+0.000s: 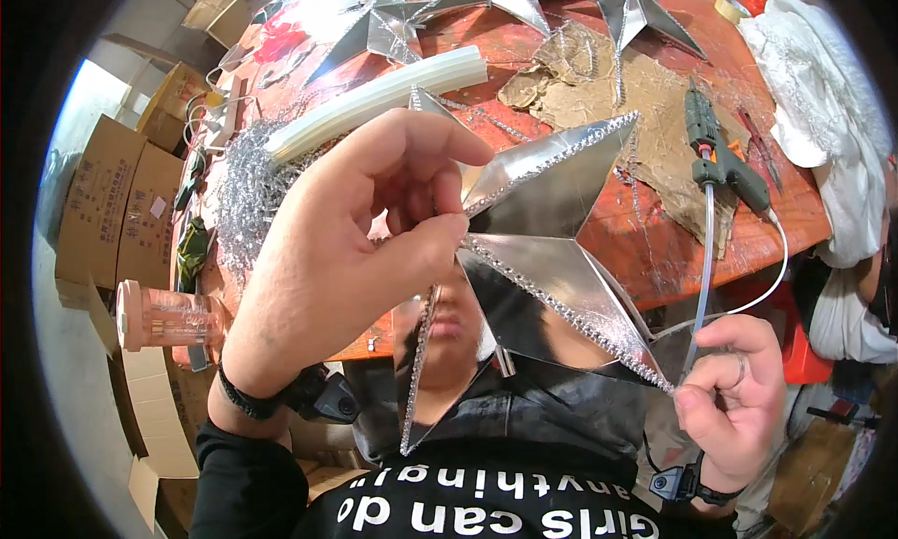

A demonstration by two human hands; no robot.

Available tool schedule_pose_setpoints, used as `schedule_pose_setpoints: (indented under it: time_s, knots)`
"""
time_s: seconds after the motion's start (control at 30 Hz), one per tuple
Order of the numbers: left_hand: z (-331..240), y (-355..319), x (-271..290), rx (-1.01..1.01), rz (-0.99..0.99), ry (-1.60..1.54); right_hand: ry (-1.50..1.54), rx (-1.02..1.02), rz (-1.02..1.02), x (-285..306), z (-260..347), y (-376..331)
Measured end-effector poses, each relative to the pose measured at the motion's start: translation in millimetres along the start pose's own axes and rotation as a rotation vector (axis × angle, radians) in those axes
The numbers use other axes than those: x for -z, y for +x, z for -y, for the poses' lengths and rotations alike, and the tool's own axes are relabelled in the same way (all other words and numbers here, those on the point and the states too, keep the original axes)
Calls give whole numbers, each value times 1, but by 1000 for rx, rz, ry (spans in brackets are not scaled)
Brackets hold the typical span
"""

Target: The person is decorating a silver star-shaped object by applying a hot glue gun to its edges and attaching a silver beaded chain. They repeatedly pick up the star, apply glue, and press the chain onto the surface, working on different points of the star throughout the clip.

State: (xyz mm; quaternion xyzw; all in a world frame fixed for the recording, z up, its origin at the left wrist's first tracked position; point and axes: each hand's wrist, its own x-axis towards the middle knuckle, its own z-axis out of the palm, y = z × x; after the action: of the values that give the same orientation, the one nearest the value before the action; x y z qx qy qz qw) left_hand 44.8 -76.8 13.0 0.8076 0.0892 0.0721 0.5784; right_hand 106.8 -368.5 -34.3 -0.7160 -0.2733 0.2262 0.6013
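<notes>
Left hand [346, 258] fingers pinch silver foil star [552, 249] at its centre, right hand [734, 394] fingers clenched on its lower tip, above glue gun [725, 160]; bead trim [561, 300] likely peels if tugged.

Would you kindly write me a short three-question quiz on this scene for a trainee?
1. True or false: the left hand pinches the silver star near its middle.
2. What does the right hand hold? A) the glue gun B) a star tip C) the glue sticks
3. Fill in: the glue gun lies on the ___ table.

Key: 1 true; 2 B; 3 red. The glue sticks lie untouched on the table.
</notes>
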Motion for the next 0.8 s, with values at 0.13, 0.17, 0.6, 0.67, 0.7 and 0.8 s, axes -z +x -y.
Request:
schedule_pose_setpoints:
  time_s: [0.13,0.17,0.6,0.67,0.7,0.8]
  knots:
    - [0,0,1,0,-1,16,-98,44,14,-1,0,3]
    - [0,0,1,0,0,20,-143,56,21,-1,0,4]
    - [2,-4,2,26,-29,-47,-858,762,-118,-2,9,21]
    - [0,-3,2,28,-24,-52,-950,764,-58,-1,12,19]
    - [-1,-3,1,30,-23,-54,-965,758,-72,-2,12,18]
    - [-2,-4,1,27,-22,-44,-998,782,-100,-5,8,18]
